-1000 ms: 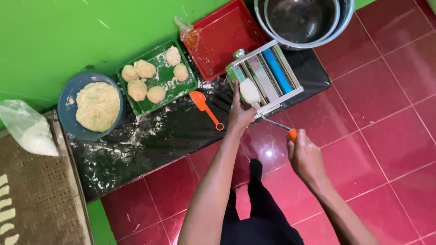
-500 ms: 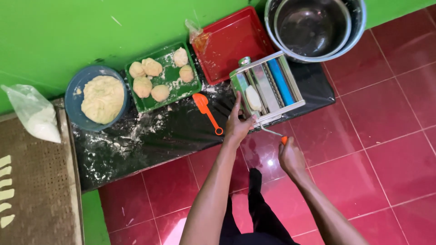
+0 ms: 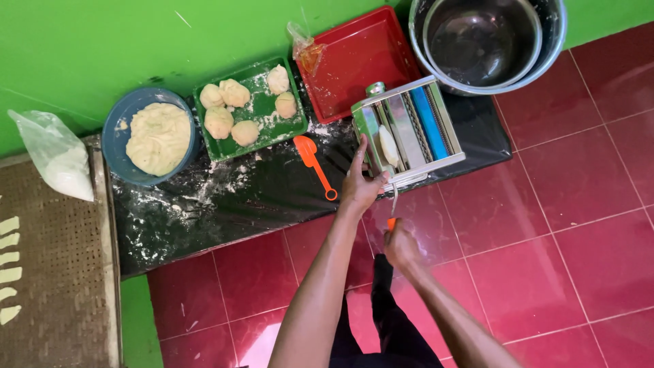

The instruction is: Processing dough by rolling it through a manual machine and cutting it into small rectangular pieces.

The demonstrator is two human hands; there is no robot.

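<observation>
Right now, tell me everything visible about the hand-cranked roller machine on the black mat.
The roller machine is a shiny metal box with parallel rollers and a blue strip along the top. It sits tilted on the floured black mat, in front of the red tray and beside the steel pot. A pale piece of dough lies in the rollers. The left hand rests against its near side; the right hand closes on the orange crank handle.

Clear flour bag (image 3: pixel 58 158), left edge
</observation>
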